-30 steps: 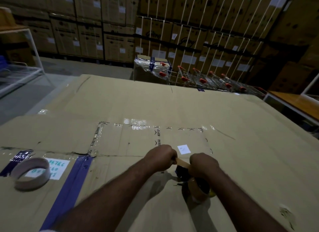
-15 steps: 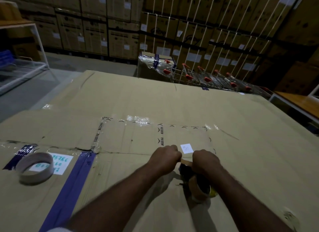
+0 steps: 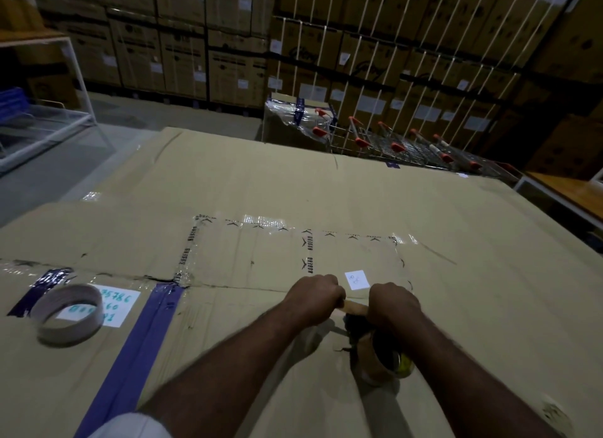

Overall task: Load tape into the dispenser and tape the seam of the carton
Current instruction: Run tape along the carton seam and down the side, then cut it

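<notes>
My hands sit side by side on top of the carton (image 3: 326, 193), left hand (image 3: 315, 299) just left of my right hand (image 3: 393, 302), with the dispenser (image 3: 380, 349) under the right one. The seam (image 3: 248, 287) runs just beyond my knuckles. An empty tape core (image 3: 70, 313) lies far left on the carton. Trolleys (image 3: 408, 147) are parked behind it, stacked boxes (image 3: 375, 62) behind those.

Big flat carton (image 3: 326, 193) fills the view, and it is the work surface here. Well to the left of the left hand (image 3: 315, 299) lies an empty tape core (image 3: 70, 313), resting partly on a white label (image 3: 119, 308). Under the right hand (image 3: 393, 304), the tape dispenser (image 3: 381, 356) sits on the cardboard.
</notes>
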Motion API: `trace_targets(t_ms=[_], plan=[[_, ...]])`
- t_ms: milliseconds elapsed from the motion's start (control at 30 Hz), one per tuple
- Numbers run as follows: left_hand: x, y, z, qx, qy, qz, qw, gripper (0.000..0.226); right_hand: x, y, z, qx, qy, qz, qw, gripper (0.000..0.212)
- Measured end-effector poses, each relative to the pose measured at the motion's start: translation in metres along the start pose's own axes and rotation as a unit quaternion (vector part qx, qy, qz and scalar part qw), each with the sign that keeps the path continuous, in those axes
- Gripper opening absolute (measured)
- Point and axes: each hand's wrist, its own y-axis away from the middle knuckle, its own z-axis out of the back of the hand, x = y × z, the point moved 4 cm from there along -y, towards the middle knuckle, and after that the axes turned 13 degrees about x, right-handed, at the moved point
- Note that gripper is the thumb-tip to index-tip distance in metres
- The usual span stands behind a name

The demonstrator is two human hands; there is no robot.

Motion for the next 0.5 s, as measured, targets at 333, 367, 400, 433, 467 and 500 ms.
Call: trace_targets(t_ms=[333,367,400,433,467,500], plan=[[0.003,-0.009,0.003,0.056,0.024,-0.013,0.998,0.024,0.004,0.002,-0.004,-0.004,0.032,0.017,0.999,0.028],[0.003,-0.009,0.005,0.055,0.019,-0.018,0.998,0.024,0.004,0.001,-0.004,-0.005,0.035,0.02,0.999,0.028],[0.002,-0.009,0.008,0.056,0.012,-0.024,0.998,0.022,0.004,0.0,-0.004,-0.004,0.034,0.022,0.999,0.029],[0.003,-0.009,0.01,0.055,0.006,-0.032,0.998,0.02,0.003,0.0,-0.003,-0.003,0.031,0.023,0.999,0.031],[0.004,-0.009,0.012,0.056,-0.001,-0.038,0.998,0.019,0.003,-0.001,-0.002,-0.001,0.03,0.023,0.999,0.032],[0.005,-0.009,0.012,0.057,-0.008,-0.04,0.998,0.021,0.003,-0.001,-0.002,0.001,0.034,0.022,0.999,0.032]])
